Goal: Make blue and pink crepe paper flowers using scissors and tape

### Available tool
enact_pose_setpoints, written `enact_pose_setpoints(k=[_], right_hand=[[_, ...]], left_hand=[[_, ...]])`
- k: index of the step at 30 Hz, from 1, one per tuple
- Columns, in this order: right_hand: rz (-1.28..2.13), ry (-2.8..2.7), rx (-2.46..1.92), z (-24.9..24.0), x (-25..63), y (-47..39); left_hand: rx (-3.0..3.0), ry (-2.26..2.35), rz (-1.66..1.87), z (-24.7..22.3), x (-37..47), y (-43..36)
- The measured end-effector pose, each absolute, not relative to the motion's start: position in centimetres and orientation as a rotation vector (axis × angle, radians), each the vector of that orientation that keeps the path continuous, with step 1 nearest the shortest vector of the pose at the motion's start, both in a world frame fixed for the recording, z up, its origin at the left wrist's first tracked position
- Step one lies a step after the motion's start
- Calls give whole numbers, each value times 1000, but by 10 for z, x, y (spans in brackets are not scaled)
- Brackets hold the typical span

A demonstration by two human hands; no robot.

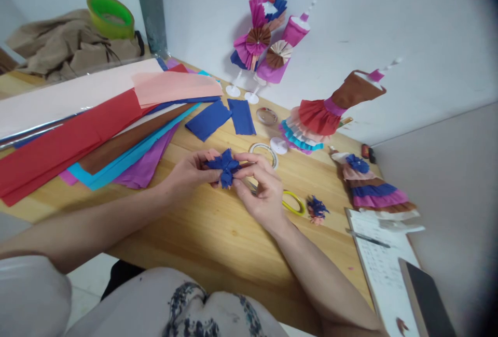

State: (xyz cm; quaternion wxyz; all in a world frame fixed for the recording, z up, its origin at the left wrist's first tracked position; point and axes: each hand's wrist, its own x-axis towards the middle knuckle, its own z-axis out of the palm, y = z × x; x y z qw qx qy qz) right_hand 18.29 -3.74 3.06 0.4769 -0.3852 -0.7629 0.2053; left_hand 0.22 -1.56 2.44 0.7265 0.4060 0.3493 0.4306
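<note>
A blue paper flower [226, 166] with pointed petals and some peach paper behind it is held between both hands above the wooden table [218, 254]. My left hand [193, 167] pinches its left side with thumb and fingers. On the right side, the thumb and fingers of my right hand [260, 186] close on the petals' edge. Scissors with a yellow handle [293, 202] lie partly under my right hand. Two blue paper pieces, one wider [209, 120] and one narrower [241, 116], lie beyond the hands, near a white tape roll [264, 146].
Folded coloured paper strips [78, 145] cover the left. Mini dress forms [350, 93] stand at the back, with a bottle [151, 10] and green tape roll [111, 15] back left. A small blue-peach bundle [318, 207], layered paper dress [379, 192], notebook [383, 269] and phone [426, 298] lie right.
</note>
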Motion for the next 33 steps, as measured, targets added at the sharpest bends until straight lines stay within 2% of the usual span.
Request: enact_pose_setpoints(k=[13,23,33], right_hand=[[370,-1886,-930,33,182,-39],[534,-1749,-1068,26,177,-32],[515,-1774,-1063,27,175,-35]], left_hand=[[995,787,925,31,2,-17],[1035,764,895,27,6,-20],[1067,772,853,29,4,-20]])
